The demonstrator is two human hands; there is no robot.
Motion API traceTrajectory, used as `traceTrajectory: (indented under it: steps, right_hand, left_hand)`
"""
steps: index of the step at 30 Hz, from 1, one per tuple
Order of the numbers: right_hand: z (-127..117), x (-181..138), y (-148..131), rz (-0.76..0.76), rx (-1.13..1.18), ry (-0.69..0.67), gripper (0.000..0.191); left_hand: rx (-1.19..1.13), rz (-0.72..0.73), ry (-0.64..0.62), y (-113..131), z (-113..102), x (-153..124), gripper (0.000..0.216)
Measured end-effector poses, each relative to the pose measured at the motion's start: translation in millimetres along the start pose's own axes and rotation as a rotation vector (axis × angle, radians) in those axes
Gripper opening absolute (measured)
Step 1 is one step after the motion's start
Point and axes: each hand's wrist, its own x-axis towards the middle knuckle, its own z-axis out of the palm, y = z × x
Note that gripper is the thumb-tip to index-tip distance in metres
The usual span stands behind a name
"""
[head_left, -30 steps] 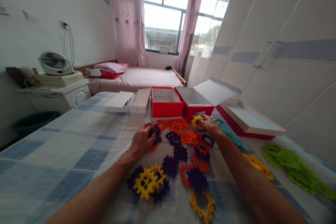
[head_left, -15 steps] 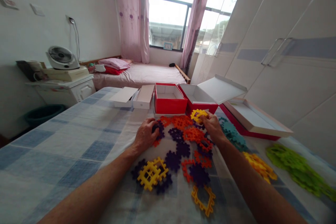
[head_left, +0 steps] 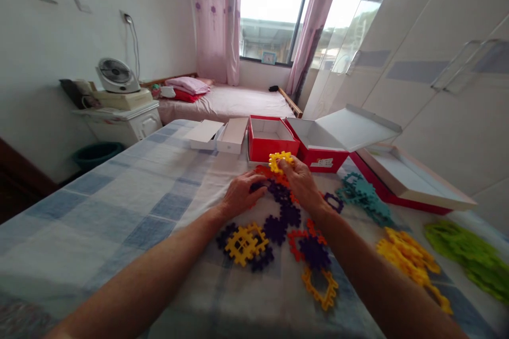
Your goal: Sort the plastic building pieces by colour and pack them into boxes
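Note:
My right hand [head_left: 303, 184] pinches a yellow interlocking puzzle tile [head_left: 279, 161] and holds it just above a heap of orange and purple tiles [head_left: 283, 206], in front of the red boxes. My left hand [head_left: 240, 198] rests curled on the purple tiles at the heap's left edge, its fingers closed over them. Nearer to me lie a yellow grid tile [head_left: 245, 243] on purple pieces and an orange frame tile [head_left: 320, 288].
Two open red boxes [head_left: 272, 146] [head_left: 320, 154] and two white boxes [head_left: 217, 135] stand at the far side of the checked tablecloth [head_left: 119, 196]. Teal tiles [head_left: 363, 198], yellow tiles [head_left: 411, 262] and green tiles [head_left: 471, 257] lie in piles on the right. A flat red lid [head_left: 409, 177] lies beside the wardrobe.
My right hand has carried the yellow tile to the left, from in front of the right red box toward the left one. The view has shifted left. My left hand stays on the purple tiles.

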Motion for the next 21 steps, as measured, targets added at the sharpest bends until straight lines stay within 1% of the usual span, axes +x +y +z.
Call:
traceTrajectory:
  steps: [2,3,4,5,7,8,9,10,11,13,15,18,19,21]
  right_hand:
    - [-8,-4,-12,-0.045,-0.058,0.107,0.028]
    - [-13,-7,-19,-0.050,-0.057,0.120,0.028]
    - [-18,-12,-26,-0.039,-0.046,0.066,0.029]
    - [-22,-18,-33,-0.018,-0.032,-0.065,0.028]
    - [-24,-36,-43,0.015,-0.051,-0.456,0.024]
    - [-22,-46,-46,0.012,-0.095,-0.635,0.020]
    - [-18,-57,-47,-0.008,-0.154,-0.754,0.016]
    - [-12,-68,-47,-0.041,-0.222,-0.810,0.016]
    - [-6,-77,-45,-0.074,-0.292,-0.816,0.018]
    - [6,-93,-39,-0.108,-0.402,-0.767,0.025]
    - [15,-101,-32,-0.092,-0.472,-0.739,0.038]
    - [21,-105,-29,-0.044,-0.565,-0.727,0.057]
    - [21,-104,-30,-0.034,-0.600,-0.719,0.059]
    - [20,-104,-33,-0.029,-0.652,-0.700,0.054]
  left_hand:
    - [0.012,-0.018,0.003,-3,1,0,0.018]
    - [0.020,-0.037,0.025,-4,1,1,0.018]
    - [0.029,-0.060,0.054,-6,2,1,0.019]
    - [0.038,-0.084,0.082,-7,2,2,0.019]
    - [0.061,-0.126,0.116,-10,3,2,0.020]
    - [0.073,-0.139,0.122,-10,3,2,0.021]
    - [0.084,-0.144,0.121,-11,3,3,0.021]
    - [0.093,-0.145,0.119,-11,3,3,0.021]
    - [0.098,-0.142,0.114,-11,3,3,0.021]
    - [0.103,-0.139,0.104,-12,3,3,0.021]
    - [0.106,-0.142,0.097,-12,3,2,0.022]
    - [0.109,-0.143,0.087,-13,4,2,0.022]
    - [0.110,-0.143,0.085,-13,4,2,0.022]
    - [0.109,-0.145,0.082,-13,3,2,0.022]
